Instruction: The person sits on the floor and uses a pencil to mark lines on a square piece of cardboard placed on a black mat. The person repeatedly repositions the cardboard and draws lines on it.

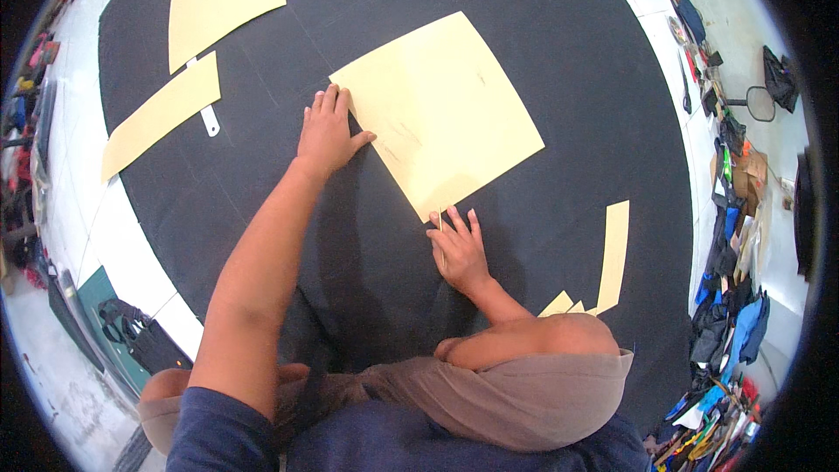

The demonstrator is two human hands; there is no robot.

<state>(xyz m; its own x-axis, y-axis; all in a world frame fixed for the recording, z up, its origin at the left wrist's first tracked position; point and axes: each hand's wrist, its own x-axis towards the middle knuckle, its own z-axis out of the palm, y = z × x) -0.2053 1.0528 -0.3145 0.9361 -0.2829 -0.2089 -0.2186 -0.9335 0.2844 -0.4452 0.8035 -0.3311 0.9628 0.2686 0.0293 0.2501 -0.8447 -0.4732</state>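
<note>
A large pale yellow sheet [454, 105] lies at an angle on black material [594, 149] spread over the floor. My left hand [328, 131] rests at the sheet's left edge, thumb spread from the fingers, fingertips touching its upper left corner. By the sheet's lowest corner, my right hand [459, 249] holds a thin, pale, pencil-like stick [442, 251] pointing up toward that corner. Whether its tip touches the sheet or the black material I cannot tell. Faint dark marks show on the sheet's surface.
At the upper left lie another yellow sheet [227, 4] and a long yellow strip [166, 114] over a white ruler-like bar [210, 121]. A narrow yellow piece [614, 253] lies to the right, near small pieces [557, 304] by my knee. Clutter [725, 297] lines the right wall.
</note>
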